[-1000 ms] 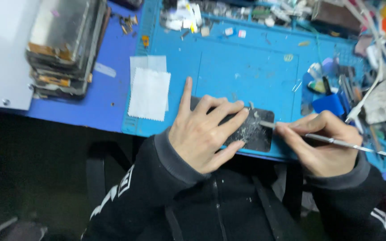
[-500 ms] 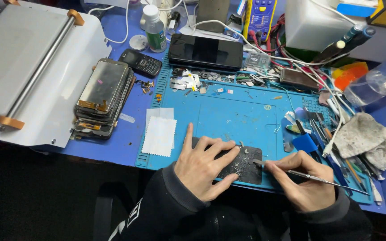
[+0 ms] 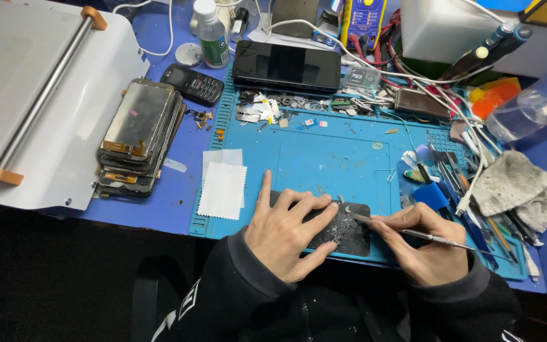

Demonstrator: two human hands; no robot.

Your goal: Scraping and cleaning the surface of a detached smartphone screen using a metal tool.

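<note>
Blue silicone mat (image 3: pixel 337 158) over a cluttered bench, seen from above. Nearest, at the mat's front edge: a black phone with cracked glass (image 3: pixel 352 235), lying flat between both hands. Left hand (image 3: pixel 286 234) flat on its left half, fingers spread and pressing down, thumb out toward the mat. Right hand (image 3: pixel 422 244) pinching a thin metal tool (image 3: pixel 413 233) between thumb and fingertips like a pen, tip touching the phone's upper right edge amid pale shards and flecks.

Step in hand, by the look of it: prying or scraping at the broken glass along that edge. Next move likely calls for a shallow tool angle, light steady pressure and a firm hold-down from the spread hand, lest the tip slip or dig in.

Just beyond the left hand, a white wipe (image 3: pixel 223 190). To the right, a row of hand tools and a grey rag (image 3: pixel 517 187). Farther left, a stack of phone screens (image 3: pixel 137 136) beside a white machine (image 3: pixel 39 107). At the back, a keypad phone (image 3: pixel 192 82), a black smartphone (image 3: pixel 286 66) and a small bottle (image 3: pixel 210 38).
</note>
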